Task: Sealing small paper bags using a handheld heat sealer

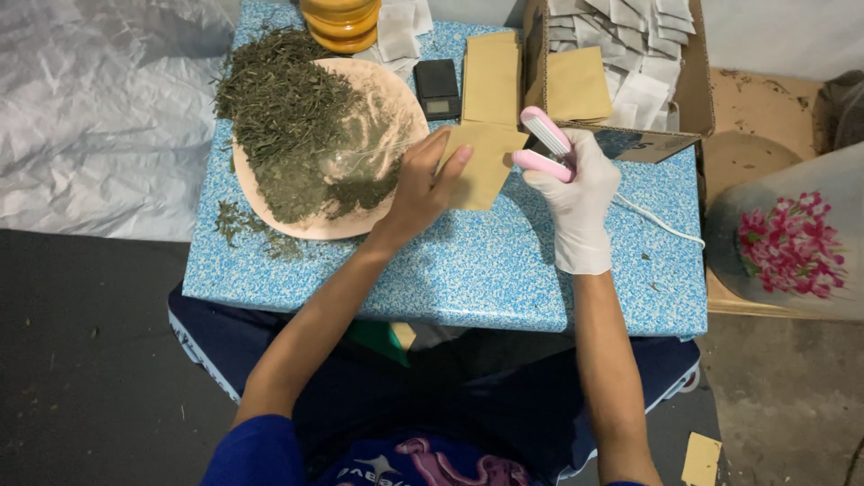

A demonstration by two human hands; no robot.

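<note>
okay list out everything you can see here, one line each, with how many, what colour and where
table: one, blue speckled, centre
plate: one, pale pink, table's left part
dried leaves: one heap, green, on the plate, some spilled beside it
paper pouch: one, tan, held over the table
pouch stack: one, tan, beside the box
clamp sealer: one, pink, corded, at the pouch's edge
pocket scale: one, black, behind the plate
cardboard box: one, brown, top right, holds white sachets
jar: one, amber, top edge
left hand: bare, holds the pouch
right hand: white glove, grips the sealer
</note>
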